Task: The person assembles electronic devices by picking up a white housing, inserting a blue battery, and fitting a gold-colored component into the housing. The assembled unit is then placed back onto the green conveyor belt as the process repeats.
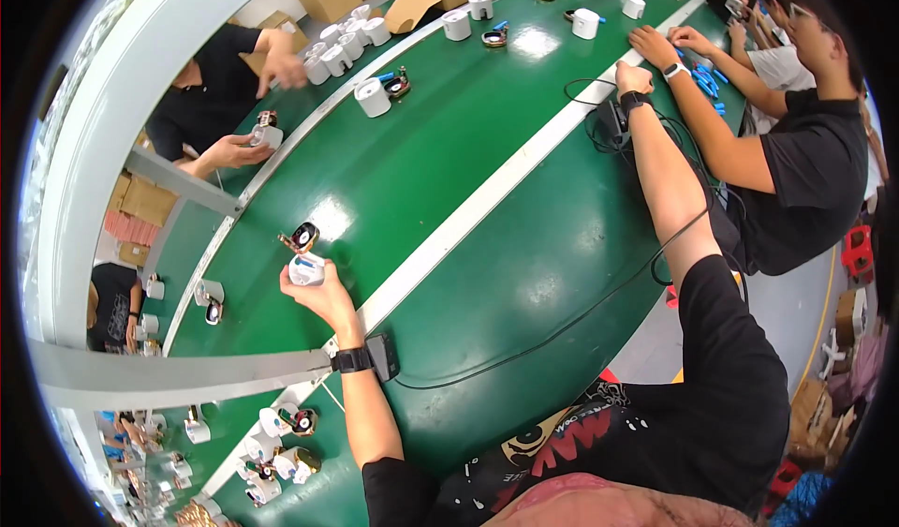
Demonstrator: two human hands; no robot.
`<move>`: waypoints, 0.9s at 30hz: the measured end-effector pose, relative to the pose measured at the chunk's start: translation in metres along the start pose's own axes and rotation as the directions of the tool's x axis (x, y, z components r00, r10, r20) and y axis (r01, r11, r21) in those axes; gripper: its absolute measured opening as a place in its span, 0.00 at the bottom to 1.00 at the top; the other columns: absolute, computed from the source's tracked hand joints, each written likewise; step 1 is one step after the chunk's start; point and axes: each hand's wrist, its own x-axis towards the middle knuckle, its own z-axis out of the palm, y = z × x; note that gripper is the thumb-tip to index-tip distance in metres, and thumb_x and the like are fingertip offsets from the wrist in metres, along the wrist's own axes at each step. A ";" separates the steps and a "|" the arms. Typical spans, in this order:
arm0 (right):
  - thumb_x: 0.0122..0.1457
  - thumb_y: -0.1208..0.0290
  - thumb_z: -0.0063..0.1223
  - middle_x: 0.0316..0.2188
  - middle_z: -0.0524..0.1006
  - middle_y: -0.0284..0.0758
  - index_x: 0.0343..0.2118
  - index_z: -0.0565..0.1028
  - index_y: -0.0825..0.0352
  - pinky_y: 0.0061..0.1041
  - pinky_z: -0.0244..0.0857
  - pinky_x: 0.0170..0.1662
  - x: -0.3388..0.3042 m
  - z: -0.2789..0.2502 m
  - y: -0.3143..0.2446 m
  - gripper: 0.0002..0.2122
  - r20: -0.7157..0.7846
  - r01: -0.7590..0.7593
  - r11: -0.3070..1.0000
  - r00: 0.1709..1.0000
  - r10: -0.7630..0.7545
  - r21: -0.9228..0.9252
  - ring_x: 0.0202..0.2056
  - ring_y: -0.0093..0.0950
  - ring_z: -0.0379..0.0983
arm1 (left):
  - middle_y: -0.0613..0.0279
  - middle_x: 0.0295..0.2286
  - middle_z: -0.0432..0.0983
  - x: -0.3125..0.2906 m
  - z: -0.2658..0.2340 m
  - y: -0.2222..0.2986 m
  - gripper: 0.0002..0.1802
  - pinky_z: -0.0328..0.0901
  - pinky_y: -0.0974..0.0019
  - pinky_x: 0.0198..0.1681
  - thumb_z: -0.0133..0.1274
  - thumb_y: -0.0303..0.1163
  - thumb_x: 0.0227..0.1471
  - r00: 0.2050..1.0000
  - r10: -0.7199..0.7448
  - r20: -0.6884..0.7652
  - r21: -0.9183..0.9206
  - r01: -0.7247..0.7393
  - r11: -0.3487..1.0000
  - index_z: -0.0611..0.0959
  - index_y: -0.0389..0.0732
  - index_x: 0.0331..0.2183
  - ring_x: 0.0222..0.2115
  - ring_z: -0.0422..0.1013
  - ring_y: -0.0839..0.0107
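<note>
My left hand (321, 295) is closed round a white plastic housing (306, 268) above the green conveyor belt. A round black part (304, 236) with copper-coloured bits sticks up at the housing's far end. My right hand (635, 79) rests far off at the white rail (487, 194), its fingers curled; whatever they may hold is hidden. Just below it are a black box (613, 122) and loops of black cable. Each wrist wears a black band, and another black box (382, 356) sits beside the left one.
White housings with round parts stand along the belt, such as one housing (372, 98). A grey metal frame (187, 377) crosses at the left. Opposite, a co-worker's hand (239, 150) holds a housing. Another co-worker (805, 152) sits at right near blue pieces (707, 82). A cable (562, 326) crosses the near table.
</note>
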 end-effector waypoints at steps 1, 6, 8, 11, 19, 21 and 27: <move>0.46 0.61 0.60 0.40 0.77 0.49 0.39 0.75 0.75 0.36 0.61 0.54 -0.018 0.005 -0.009 0.22 -0.132 -0.034 0.997 0.990 0.042 0.064 0.44 0.43 0.73 | 0.51 0.44 0.62 0.000 0.000 -0.002 0.34 0.63 0.64 0.48 0.57 0.21 0.44 1.000 -0.012 -0.009 -0.005 0.012 1.000 0.60 0.32 0.52 0.42 0.66 0.65; 0.47 0.65 0.61 0.36 0.77 0.44 0.45 0.71 0.75 0.35 0.65 0.48 -0.132 0.001 -0.051 0.24 0.109 0.356 0.878 0.907 -0.407 0.319 0.39 0.40 0.74 | 0.48 0.48 0.58 -0.004 -0.001 0.008 0.36 0.60 0.60 0.51 0.58 0.21 0.43 0.985 0.046 -0.167 0.090 -0.031 0.995 0.59 0.32 0.52 0.45 0.63 0.62; 0.50 0.65 0.60 0.36 0.77 0.38 0.46 0.71 0.72 0.30 0.68 0.42 -0.195 -0.007 -0.058 0.23 0.520 0.189 0.879 0.744 -0.419 0.437 0.37 0.32 0.74 | 0.48 0.49 0.56 -0.016 0.001 0.019 0.36 0.59 0.59 0.52 0.58 0.21 0.42 0.971 0.083 -0.226 0.150 -0.050 0.988 0.60 0.32 0.52 0.46 0.63 0.61; 0.56 0.69 0.54 0.36 0.76 0.33 0.46 0.71 0.69 0.25 0.68 0.37 -0.263 -0.018 -0.044 0.16 0.850 -0.170 0.884 0.401 -0.341 0.435 0.36 0.23 0.72 | 0.43 0.51 0.54 -0.032 0.007 0.043 0.41 0.54 0.55 0.54 0.59 0.22 0.39 0.932 0.251 -0.261 0.424 -0.123 0.897 0.57 0.32 0.53 0.51 0.57 0.54; 0.56 0.76 0.51 0.35 0.76 0.36 0.39 0.73 0.71 0.27 0.69 0.35 -0.295 -0.030 -0.029 0.08 0.759 0.167 0.763 0.100 -0.643 0.625 0.33 0.26 0.74 | 0.55 0.44 0.65 -0.052 0.033 0.045 0.26 0.62 0.61 0.48 0.56 0.20 0.42 0.922 0.356 0.153 0.117 -0.375 0.920 0.70 0.35 0.46 0.42 0.65 0.63; 0.55 0.77 0.51 0.32 0.75 0.37 0.36 0.74 0.69 0.28 0.69 0.35 -0.294 -0.031 -0.031 0.06 0.533 0.548 0.429 -0.036 -0.846 0.718 0.32 0.30 0.74 | 0.57 0.39 0.68 -0.051 0.035 0.043 0.20 0.63 0.63 0.46 0.55 0.19 0.43 0.925 0.230 0.304 0.078 -0.264 0.961 0.73 0.36 0.42 0.40 0.67 0.64; 0.54 0.78 0.52 0.29 0.74 0.37 0.33 0.75 0.66 0.32 0.68 0.34 -0.302 -0.035 -0.025 0.04 0.323 0.685 0.084 -0.230 -0.918 0.724 0.30 0.39 0.72 | 0.59 0.29 0.72 -0.059 0.048 0.060 0.10 0.66 0.61 0.38 0.54 0.23 0.44 0.603 0.370 0.707 0.165 -0.649 0.743 0.77 0.39 0.33 0.32 0.70 0.60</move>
